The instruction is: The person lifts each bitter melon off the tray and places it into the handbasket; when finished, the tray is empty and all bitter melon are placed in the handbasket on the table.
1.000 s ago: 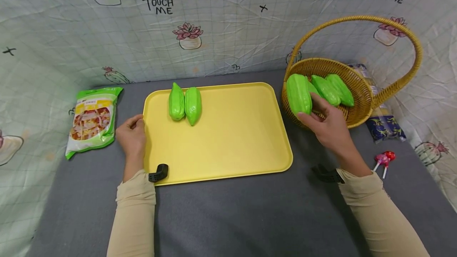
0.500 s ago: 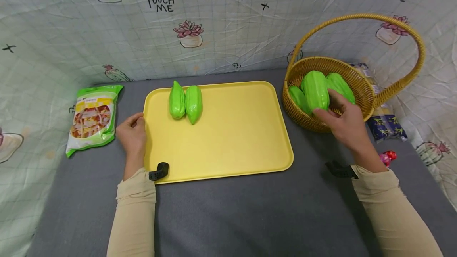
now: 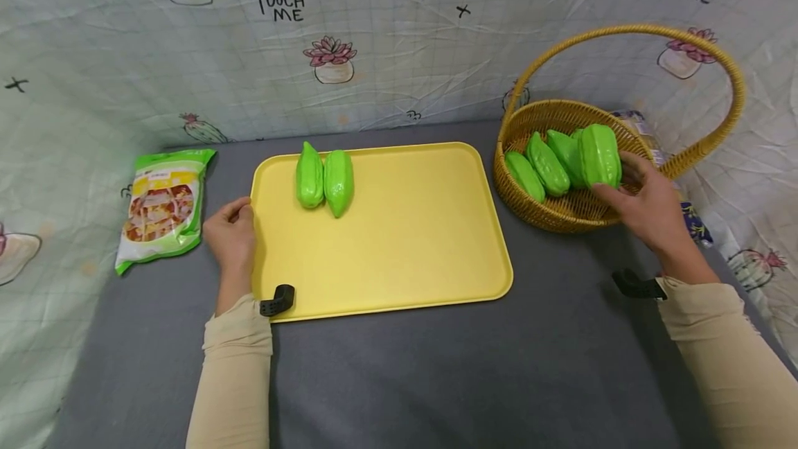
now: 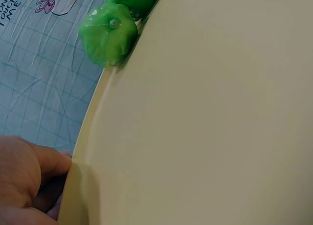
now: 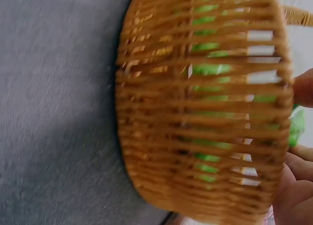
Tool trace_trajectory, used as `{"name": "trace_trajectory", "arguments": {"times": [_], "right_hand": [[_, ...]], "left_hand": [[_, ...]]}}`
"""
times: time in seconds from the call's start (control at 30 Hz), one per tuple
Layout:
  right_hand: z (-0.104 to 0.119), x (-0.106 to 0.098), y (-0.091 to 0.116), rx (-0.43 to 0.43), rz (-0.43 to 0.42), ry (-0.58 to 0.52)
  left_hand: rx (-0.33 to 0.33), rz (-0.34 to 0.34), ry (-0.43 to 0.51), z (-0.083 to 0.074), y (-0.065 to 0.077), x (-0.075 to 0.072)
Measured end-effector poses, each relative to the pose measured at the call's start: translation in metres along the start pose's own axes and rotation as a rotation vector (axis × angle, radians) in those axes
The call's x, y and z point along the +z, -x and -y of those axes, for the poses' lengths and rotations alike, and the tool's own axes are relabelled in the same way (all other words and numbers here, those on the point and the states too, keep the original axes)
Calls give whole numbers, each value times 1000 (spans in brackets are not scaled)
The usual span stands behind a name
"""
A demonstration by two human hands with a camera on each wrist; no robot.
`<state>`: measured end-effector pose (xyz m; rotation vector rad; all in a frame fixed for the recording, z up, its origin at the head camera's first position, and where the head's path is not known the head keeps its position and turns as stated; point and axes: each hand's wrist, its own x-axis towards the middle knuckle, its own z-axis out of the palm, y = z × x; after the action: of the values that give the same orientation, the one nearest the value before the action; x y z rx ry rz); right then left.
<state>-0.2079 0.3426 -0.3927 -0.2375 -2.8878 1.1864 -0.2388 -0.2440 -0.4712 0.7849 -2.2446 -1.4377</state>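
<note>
My right hand (image 3: pixel 648 203) grips a bright green ribbed fruit (image 3: pixel 600 154), shaped like a star fruit, at the right side of the wicker basket (image 3: pixel 548 217). Several similar green fruits (image 3: pixel 548 165) lie in the basket, and they show through its weave in the right wrist view. At the left edge of a yellow tray (image 3: pixel 399 248) my left hand (image 3: pixel 232 235) pinches the rim with curled fingers. Two more green fruits (image 3: pixel 338 182) lie side by side in the tray's upper left. In the left wrist view, fingertips (image 4: pixel 58 161) press the tray's edge.
A green-and-white food packet (image 3: pixel 158 210) lies left of the tray. The basket's tall handle (image 3: pixel 630 28) arches over its opening. Behind the basket sits a patterned packet (image 3: pixel 695 224), partly hidden by it and by my right hand. Printed cloth (image 3: pixel 399 40) hangs along the back.
My right hand has carried the green fruit rightward across the basket, uncovering fruits at the basket's left. The lollipops are now hidden behind my right arm. My left hand has stayed at the tray.
</note>
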Motion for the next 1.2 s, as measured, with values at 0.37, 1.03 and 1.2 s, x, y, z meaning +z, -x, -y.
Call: {"name": "trace_trajectory", "arguments": {"times": [0.37, 1.03, 1.2], "right_hand": [[-5, -8, -18, -1, 65, 89], [-13, -17, -49, -31, 103, 155], [-16, -17, -51, -25, 109, 148]], "left_hand": [[-16, -6, -19, 2, 0, -1], [-19, -8, -41, -1, 0, 0], [-20, -13, -44, -1, -1, 0]]}}
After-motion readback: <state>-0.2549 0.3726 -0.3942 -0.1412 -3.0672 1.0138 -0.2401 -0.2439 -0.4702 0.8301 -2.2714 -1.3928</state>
